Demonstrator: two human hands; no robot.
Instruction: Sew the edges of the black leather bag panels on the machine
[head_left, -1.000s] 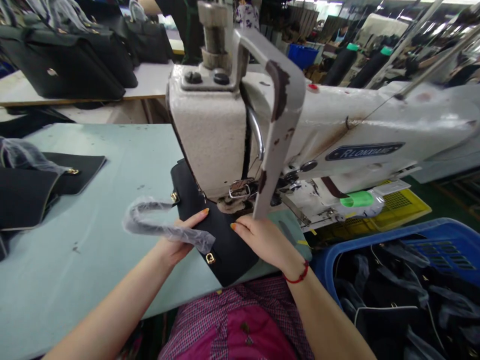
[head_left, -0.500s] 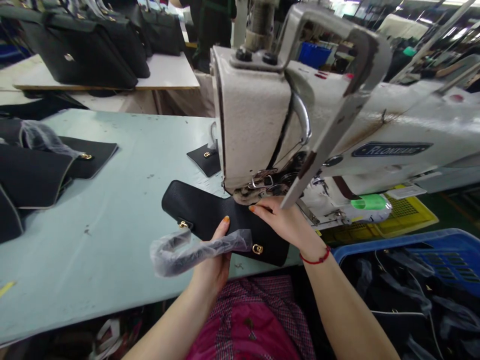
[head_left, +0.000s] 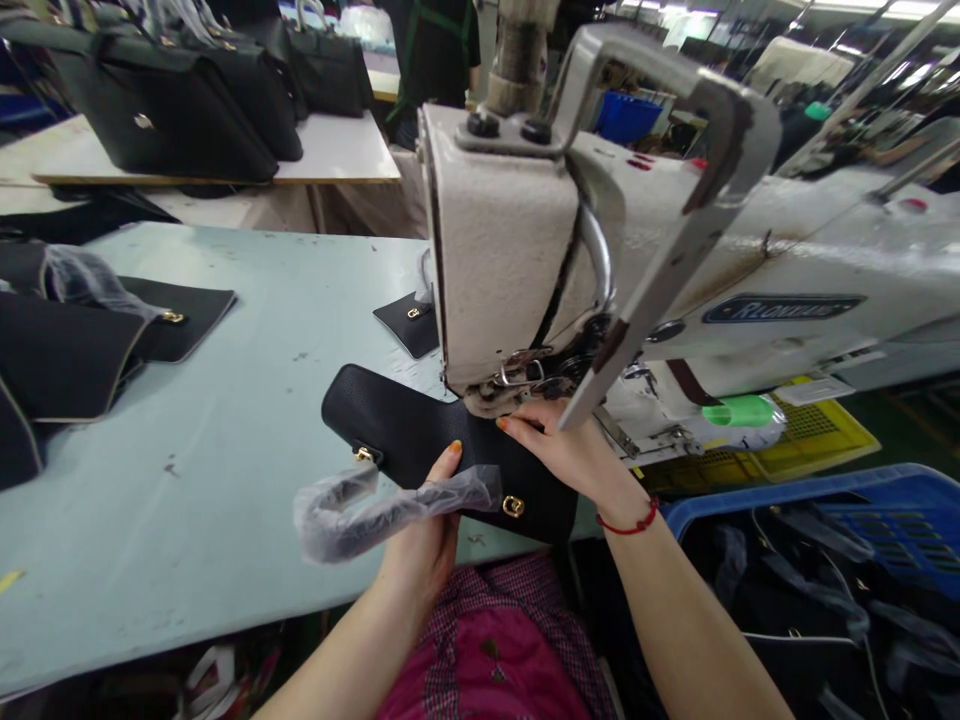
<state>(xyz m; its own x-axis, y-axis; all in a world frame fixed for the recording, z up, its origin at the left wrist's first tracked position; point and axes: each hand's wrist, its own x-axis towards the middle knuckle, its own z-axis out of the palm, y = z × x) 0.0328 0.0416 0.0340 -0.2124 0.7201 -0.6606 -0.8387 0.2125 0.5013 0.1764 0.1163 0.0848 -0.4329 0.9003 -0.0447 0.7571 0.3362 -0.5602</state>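
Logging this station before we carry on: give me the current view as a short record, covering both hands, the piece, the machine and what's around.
Left hand: gripping the black panel, thumb on top
Right hand: on the panel, beside the presser area; grip unclear
Handle: plastic-wrapped, crossing over the left hand
Gold-coloured fittings: two visible on the panel
Sewing machine: head over the panel's far edge; needle not visible
Table: pale green; more black pieces at left
Blue basket: at right, holding dark pieces

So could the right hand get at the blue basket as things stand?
Probably yes: the right hand is on the black panel, but the blue basket stands on that same side, with nothing visible blocking the way.
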